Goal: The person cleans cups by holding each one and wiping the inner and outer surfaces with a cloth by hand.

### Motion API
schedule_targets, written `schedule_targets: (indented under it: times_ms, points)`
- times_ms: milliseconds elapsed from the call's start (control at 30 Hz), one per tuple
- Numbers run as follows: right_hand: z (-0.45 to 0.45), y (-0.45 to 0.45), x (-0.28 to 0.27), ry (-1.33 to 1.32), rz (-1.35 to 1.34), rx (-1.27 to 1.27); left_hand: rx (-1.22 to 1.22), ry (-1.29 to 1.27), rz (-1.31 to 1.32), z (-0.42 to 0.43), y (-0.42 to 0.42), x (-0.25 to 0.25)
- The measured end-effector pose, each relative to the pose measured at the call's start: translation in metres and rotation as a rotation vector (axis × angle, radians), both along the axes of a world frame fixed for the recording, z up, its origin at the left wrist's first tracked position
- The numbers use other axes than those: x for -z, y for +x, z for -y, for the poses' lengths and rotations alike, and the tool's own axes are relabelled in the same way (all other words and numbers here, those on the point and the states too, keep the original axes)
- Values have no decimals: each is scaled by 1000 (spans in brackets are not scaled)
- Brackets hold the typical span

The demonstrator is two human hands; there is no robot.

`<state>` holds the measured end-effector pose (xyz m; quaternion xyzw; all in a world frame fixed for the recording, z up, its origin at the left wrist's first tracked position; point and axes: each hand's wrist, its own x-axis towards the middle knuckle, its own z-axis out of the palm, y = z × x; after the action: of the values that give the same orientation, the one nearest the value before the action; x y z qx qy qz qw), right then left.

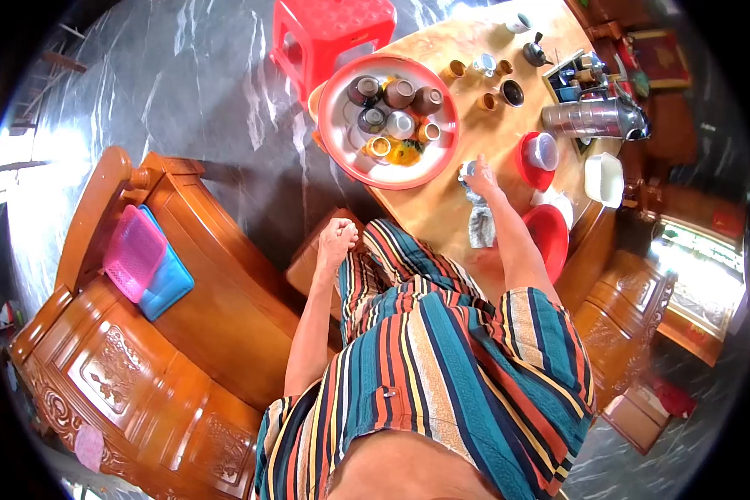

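My right hand (482, 179) is closed on a grey-blue cloth (481, 223) at the table's near side, and the cloth hangs down from my fingers over the table top. My left hand (338, 239) is curled above my left knee, away from the table; whether it holds anything is hidden. Left of my right hand, a round red-rimmed tray (333, 142) holds several upturned dark cups, a clear glass and small yellow-brown cups. To the right lies a red dish with a clear plastic bowl (543, 152) on it.
Small cups (487, 102), a metal pitcher (587, 118), a white container (604, 180) and a red plate (548, 240) are on or beside the table (425, 218). A red stool (333, 21) stands beyond; a wooden bench (200, 242) is at left.
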<state>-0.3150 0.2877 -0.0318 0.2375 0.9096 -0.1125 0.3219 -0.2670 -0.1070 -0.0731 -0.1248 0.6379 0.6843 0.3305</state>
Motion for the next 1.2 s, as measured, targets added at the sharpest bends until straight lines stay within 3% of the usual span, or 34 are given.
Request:
schedule_targets:
  times_ms: [333,400,433,467,600,667,800,1000,1067,1200]
  points:
    - [-30,13,32,-63,-89,-76,-103,-56,-157,-47,-29,15]
    - [-45,24,57,11,-233,-119,-113,-94,-209,-60,-35,20]
    - [-35,20,38,-34,-210,-99,-163,-82,-266,-67,-36,19]
    - [-19,15,16,-84,-177,-71,-189,-102,-261,-71,-31,18]
    - [-59,37,64,-97,-338,-221,-335,-77,-144,-97,-7,1]
    - [-61,25,45,-294,-349,-146,-349,20,-124,-121,1,2]
    - [-72,24,35,-329,-408,-184,-258,76,-30,-170,11,-9]
    - [-47,27,-57,-490,-476,-228,-168,314,114,-227,3,-47]
    - [-31,28,-96,-735,-432,-157,-182,496,183,-240,-1,-55]
    - [-11,33,-116,-809,-567,-277,-212,670,231,-244,-3,-64]
